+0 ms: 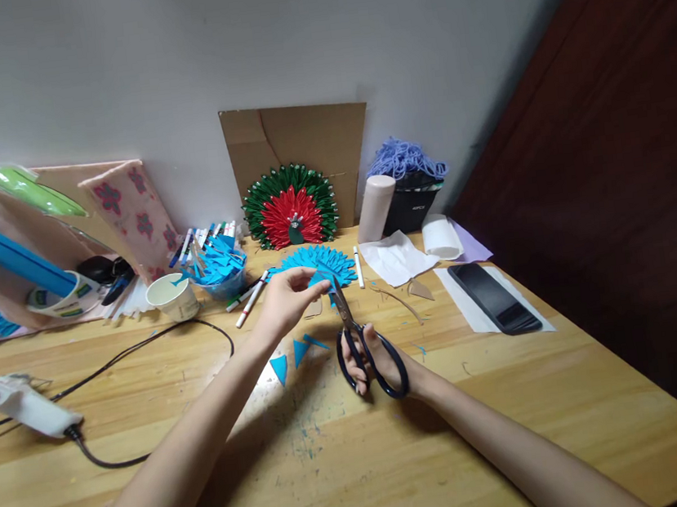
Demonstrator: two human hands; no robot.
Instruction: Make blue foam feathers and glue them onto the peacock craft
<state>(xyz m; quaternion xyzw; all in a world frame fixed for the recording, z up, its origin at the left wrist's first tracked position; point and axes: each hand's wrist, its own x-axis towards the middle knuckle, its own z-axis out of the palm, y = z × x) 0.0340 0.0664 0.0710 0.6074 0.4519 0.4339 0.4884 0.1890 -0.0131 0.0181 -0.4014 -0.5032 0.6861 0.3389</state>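
My left hand (287, 299) pinches a small piece of blue paper (322, 277), held a little above the table. In my right hand (382, 359) are black-handled scissors (346, 310), with fingers and thumb through the loops. The blades point up and away from me, their tips at the paper's right edge; whether they are parted is hard to see. Below my left hand, blue paper scraps (279, 369) lie on the wood. Just beyond the hands sits a fan of layered blue paper strips (308, 259), partly hidden by my left hand.
A green and red peacock fan (292, 214) leans against cardboard (311, 133). At left are a tub of blue strips (222, 280), a paper cup (172, 300) and a corded glue gun (24, 407). At right lie a phone (495, 298), a white marker (358, 267) and tissue (397, 258).
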